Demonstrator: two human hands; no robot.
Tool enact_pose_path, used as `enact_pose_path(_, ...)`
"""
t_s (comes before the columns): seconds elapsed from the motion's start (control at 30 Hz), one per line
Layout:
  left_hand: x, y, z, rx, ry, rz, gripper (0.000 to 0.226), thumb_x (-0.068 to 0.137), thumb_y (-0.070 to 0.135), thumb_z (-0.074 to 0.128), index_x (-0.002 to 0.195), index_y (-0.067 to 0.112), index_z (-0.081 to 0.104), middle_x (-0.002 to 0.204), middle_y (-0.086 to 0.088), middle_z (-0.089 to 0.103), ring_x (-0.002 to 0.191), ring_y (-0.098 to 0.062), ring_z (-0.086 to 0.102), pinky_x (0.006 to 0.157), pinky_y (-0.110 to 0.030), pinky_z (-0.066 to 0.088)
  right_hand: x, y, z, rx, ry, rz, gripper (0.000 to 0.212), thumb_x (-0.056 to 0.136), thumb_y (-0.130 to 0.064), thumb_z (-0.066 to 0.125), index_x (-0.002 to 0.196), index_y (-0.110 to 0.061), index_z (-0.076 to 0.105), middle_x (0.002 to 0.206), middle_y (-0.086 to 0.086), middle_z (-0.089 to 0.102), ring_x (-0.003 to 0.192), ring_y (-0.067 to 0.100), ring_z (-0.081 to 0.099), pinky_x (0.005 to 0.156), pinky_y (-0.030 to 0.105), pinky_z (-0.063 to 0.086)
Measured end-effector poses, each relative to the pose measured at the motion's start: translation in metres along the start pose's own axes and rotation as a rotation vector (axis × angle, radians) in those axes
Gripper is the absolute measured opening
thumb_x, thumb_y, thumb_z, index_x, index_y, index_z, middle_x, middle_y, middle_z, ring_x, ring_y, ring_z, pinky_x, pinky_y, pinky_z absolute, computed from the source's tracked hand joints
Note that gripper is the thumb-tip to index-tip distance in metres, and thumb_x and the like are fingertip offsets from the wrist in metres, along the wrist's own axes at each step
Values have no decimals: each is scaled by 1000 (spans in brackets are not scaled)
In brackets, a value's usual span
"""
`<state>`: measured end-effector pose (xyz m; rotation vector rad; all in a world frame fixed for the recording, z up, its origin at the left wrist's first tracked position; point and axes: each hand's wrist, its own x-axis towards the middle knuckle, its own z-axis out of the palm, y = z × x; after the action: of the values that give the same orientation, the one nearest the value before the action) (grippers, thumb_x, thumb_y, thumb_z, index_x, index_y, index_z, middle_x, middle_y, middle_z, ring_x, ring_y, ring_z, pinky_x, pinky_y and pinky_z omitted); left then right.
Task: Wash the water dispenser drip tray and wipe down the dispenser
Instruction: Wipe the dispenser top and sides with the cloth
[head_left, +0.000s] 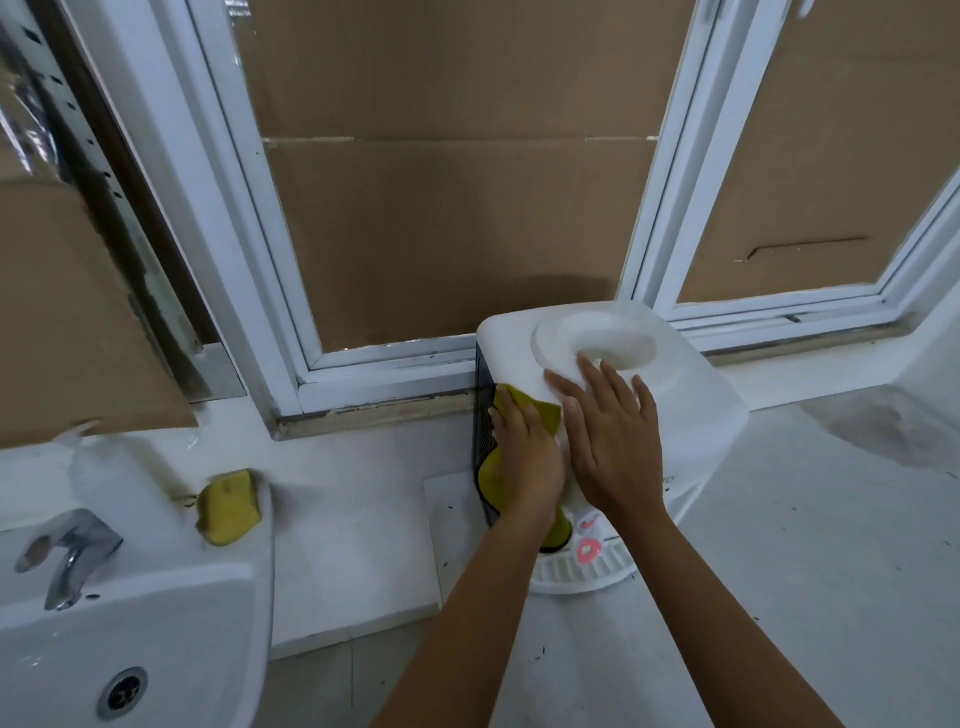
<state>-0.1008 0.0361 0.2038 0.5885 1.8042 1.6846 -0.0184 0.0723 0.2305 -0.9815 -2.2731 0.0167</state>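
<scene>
The water dispenser (691, 410) is white and boxy, with a round dip in its top and a dark, lined panel on its side at 9 o'clock. It stands on the pale surface (779, 571) under the window (291, 291), a bit to the 3 o'clock side of the middle. The white drip tray (582, 571) with little slots sits at its foot, at 6 o'clock from the box, with a pink ring lying on it. The left hand (527, 452) lies flat with straight fingers and presses a yellow cloth (540, 410) on the front corner of the dispenser. The right hand (610, 441) is flat too, fingers spread, and rests on the top edge just at 3 o'clock from the left hand. Both hands touch the dispenser, and the tray lies just below them. A yellow sponge (228, 506) sits at 9 o'clock, near the sink (156, 623) and tap (67, 551).
</scene>
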Motion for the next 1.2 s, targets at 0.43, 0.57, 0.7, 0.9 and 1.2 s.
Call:
enact_pose_path(0.43, 118, -16, -8, -263, -119, -36, 73, 60, 96, 31, 128, 70, 28, 151, 7, 39, 129, -25, 48, 104, -53, 42, 1, 2, 5, -7, 21, -2, 54, 103, -50, 14, 137, -35, 53, 152, -2, 43, 144, 21, 34, 119, 48, 24)
enact_pose_path(0.57, 158, -5, -10, -254, -114, -55, 71, 66, 89, 33, 132, 62, 32, 148, 6, 42, 128, -24, 48, 106, -52, 40, 1, 3, 6, -25, 29, -8, 51, 103, -49, 17, 137, -34, 54, 151, -2, 44, 143, 21, 35, 118, 49, 25)
enact_pose_path(0.7, 191, -25, -12, -281, -121, -199, 90, 51, 101, 36, 126, 53, 50, 138, -2, 56, 118, -27, 58, 99, -53, 45, 1, 3, 6, -31, 37, -21, 50, 103, -48, 20, 136, -34, 54, 150, -1, 45, 143, 22, 36, 118, 49, 25)
enact_pose_path(0.9, 106, -44, -19, -443, -219, -305, 86, 69, 89, 42, 126, 27, 61, 120, -11, 68, 111, -32, 64, 96, -54, 50, 1, 2, 5, -30, 38, -10, 49, 103, -47, 21, 136, -34, 55, 150, -1, 45, 142, 21, 36, 119, 47, 23)
enact_pose_path(1.2, 59, -173, 0, -397, -13, -456, 113, 48, 100, 40, 138, 32, 49, 137, -1, 56, 122, -23, 54, 109, -43, 40, -1, 0, 2, -36, 36, -7, 54, 104, -47, 14, 136, -33, 55, 149, 0, 46, 142, 22, 36, 120, 45, 21)
